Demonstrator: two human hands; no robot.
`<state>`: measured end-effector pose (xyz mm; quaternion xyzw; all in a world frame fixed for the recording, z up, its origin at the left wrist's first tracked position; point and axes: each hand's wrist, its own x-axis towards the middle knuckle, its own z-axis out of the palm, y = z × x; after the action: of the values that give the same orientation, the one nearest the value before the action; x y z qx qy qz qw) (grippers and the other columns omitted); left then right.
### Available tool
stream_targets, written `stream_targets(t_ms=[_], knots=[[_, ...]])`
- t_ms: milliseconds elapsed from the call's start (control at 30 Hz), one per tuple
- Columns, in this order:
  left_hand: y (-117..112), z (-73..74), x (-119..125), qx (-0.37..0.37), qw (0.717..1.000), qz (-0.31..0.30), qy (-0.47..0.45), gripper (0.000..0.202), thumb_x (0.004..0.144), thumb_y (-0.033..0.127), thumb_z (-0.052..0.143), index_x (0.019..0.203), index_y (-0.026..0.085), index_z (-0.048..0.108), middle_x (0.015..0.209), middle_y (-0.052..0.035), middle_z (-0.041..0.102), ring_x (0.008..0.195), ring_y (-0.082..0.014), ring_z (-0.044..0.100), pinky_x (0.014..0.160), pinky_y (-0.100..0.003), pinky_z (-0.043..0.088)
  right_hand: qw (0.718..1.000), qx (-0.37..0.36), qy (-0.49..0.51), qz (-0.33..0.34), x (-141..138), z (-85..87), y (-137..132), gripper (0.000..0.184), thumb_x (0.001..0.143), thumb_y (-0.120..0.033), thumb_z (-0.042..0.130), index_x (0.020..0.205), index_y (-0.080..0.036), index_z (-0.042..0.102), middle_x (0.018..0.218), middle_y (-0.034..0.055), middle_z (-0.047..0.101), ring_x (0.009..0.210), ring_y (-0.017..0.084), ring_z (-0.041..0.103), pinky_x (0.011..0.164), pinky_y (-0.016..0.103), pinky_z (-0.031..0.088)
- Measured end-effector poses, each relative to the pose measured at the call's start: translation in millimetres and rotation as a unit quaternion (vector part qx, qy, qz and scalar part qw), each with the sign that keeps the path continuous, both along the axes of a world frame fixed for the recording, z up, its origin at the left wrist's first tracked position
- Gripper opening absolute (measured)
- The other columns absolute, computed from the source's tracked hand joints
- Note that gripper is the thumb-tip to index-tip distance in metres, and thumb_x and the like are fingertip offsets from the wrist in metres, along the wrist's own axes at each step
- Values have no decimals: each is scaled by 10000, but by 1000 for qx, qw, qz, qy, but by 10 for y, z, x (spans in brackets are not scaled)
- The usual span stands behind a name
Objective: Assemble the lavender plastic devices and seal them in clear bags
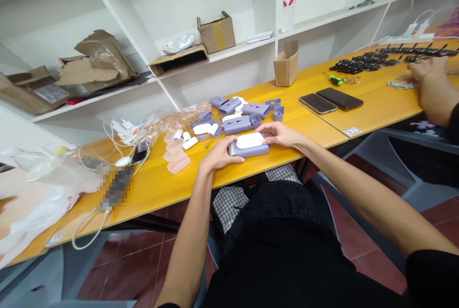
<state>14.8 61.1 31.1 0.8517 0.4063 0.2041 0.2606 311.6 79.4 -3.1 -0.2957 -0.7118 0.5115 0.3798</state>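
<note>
Close to the table's front edge lies a purple plastic case (256, 151) with a perforated side. My left hand (219, 156) grips its left end, thumb along the front. A white oval piece (250, 140) with a bumpy edge rests on top of the case. My right hand (278, 134) pinches the right end of this white piece, fingers also close to the case. Just behind are more purple cases (237, 125), small purple cups (278, 113) and loose white pieces (202, 129). Whether the white piece is seated in the case I cannot tell.
Pink clear trays (178, 162) and a cabled phone (116, 188) lie to the left. Two phones (332, 101), a green screwdriver (335, 80) and black parts (362, 62) lie to the right, near another person's hand (432, 76). Shelves with cardboard boxes (217, 35) stand behind.
</note>
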Motion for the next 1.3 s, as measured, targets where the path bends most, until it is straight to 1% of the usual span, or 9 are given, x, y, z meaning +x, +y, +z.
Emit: stream_targets(t_ms=[267,400,533,667,767,900,1000,1133,1300], knots=[[19,-115,-13,24,999,20,-11,746,764,450,862,1421,232,584,1481,-101,619,1358,-331,588,1188,-489,439,998,15,-26,-50,26,-72,21,329,841,-341,786,1149,-249,716,1217,84,774,1167,286,719,1058,543,578],[16,-134,-44,43,997,66,-1,890,773,457,861,1547,249,476,1594,-118,529,1459,-351,514,1243,-515,384,987,82,-65,-120,-5,-119,55,286,913,-392,726,1157,-241,732,1236,99,773,1128,284,740,1062,539,584],[62,-155,-211,6,997,74,13,1015,774,444,850,1640,238,362,1680,-142,423,1536,-364,432,1289,-540,325,966,164,-138,-146,71,-110,60,355,973,-387,650,1288,-242,722,1315,110,751,1157,290,734,1073,540,574],[150,-218,-395,-46,999,19,-14,899,812,270,713,1644,199,378,1698,-126,394,1561,-311,411,1319,-495,301,933,218,-235,-165,247,-89,79,403,990,-430,616,1333,-252,729,1306,111,760,1147,326,729,1038,548,580],[203,-266,-437,-49,998,15,-38,789,849,198,591,1621,188,426,1647,-111,480,1524,-274,474,1304,-472,344,905,259,-307,-140,306,-110,106,395,1016,-386,546,1339,-246,727,1345,101,746,1215,327,701,1085,535,549],[222,-308,-367,32,996,72,34,616,943,223,509,1554,148,522,1572,-137,567,1475,-295,534,1288,-506,363,852,311,-394,-151,230,-207,122,482,1033,-308,428,1426,-147,657,1479,152,657,1382,339,604,1206,544,442],[189,-332,-285,83,985,99,114,544,999,260,459,1519,129,555,1625,-159,497,1542,-317,442,1313,-525,298,825,310,-436,-184,164,-282,114,555,1048,-347,380,1500,-94,580,1571,184,569,1482,382,503,1236,587,385],[114,-340,-224,82,976,108,169,560,1058,308,364,1586,145,456,1717,-159,337,1616,-302,295,1330,-546,221,810,285,-472,-201,151,-334,112,618,1055,-420,349,1557,-97,511,1649,193,468,1550,405,403,1245,633,345],[68,-308,-212,59,972,118,192,584,1079,366,300,1620,166,391,1739,-158,283,1641,-298,209,1331,-572,167,809,274,-477,-205,165,-365,142,637,1055,-452,334,1601,-150,462,1662,162,457,1566,383,385,1261,620,331]])
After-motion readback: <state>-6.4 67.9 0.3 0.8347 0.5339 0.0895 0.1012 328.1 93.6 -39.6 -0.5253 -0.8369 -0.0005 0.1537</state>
